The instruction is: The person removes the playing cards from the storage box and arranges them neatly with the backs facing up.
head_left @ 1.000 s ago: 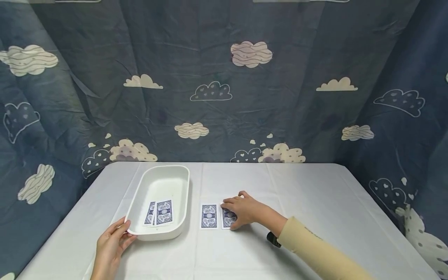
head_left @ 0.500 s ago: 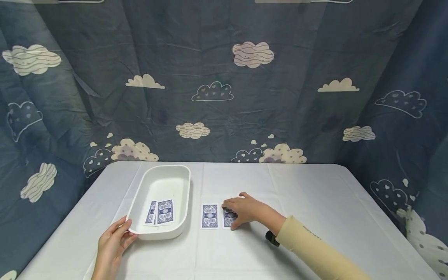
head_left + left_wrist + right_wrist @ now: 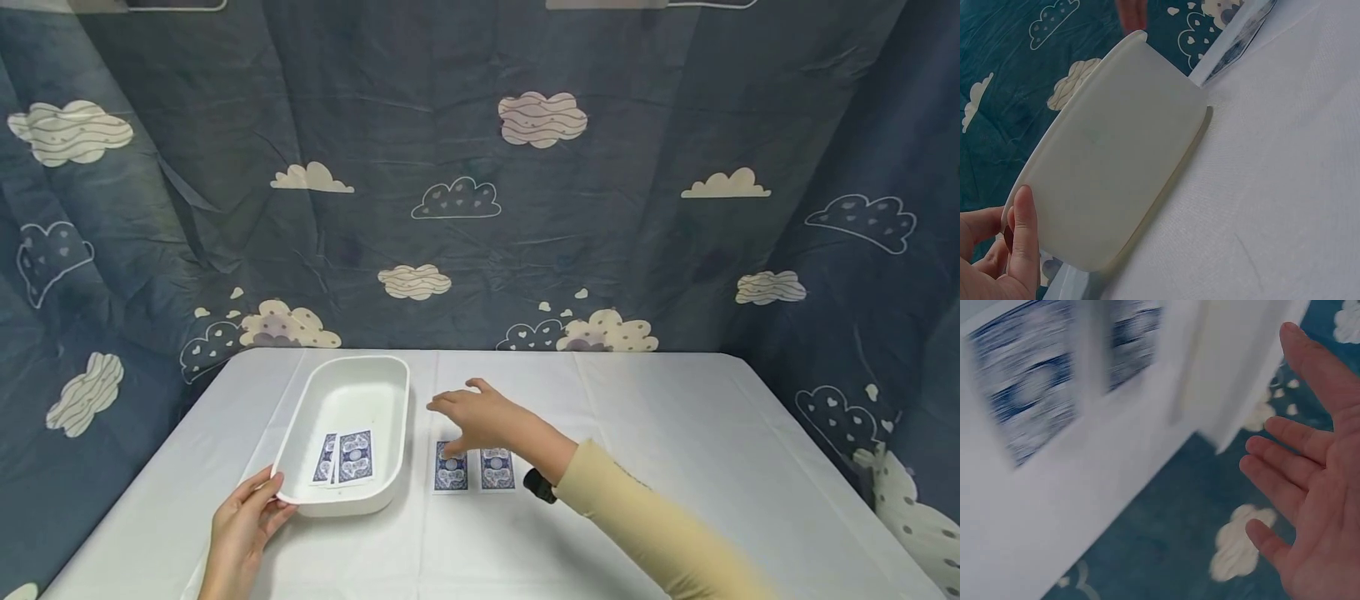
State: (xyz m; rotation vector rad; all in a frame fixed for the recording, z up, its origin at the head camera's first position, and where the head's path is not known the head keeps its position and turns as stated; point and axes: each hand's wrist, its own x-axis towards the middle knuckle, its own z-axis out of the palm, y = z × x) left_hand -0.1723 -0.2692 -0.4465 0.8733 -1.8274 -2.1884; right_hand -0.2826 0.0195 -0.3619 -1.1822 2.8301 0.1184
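My left hand (image 3: 243, 525) pinches the near left corner of a white rectangular tub (image 3: 352, 505). In the left wrist view, thumb and fingers clasp its rim. Inside the tub lie a blue-backed playing card (image 3: 356, 457) and at least one more card (image 3: 324, 460) partly under it. To the tub's right, two more face-down cards lie side by side on the table: a left card (image 3: 452, 477) and a right card (image 3: 498, 471). Above them hovers my right hand (image 3: 483, 419), fingers spread and holding nothing. Its thumb covers the left card's top in the head view.
A white cloth covers the table (image 3: 645, 417). Behind it and at both sides hangs a dark blue curtain (image 3: 600, 233) with a cloud print. A black band (image 3: 540, 486) shows at my right wrist, by the beige sleeve (image 3: 637, 517).
My right hand has lifted off the right card and moved left, towards the tub. That card still lies on the table, now in full view. The left hand keeps its hold on the tub.
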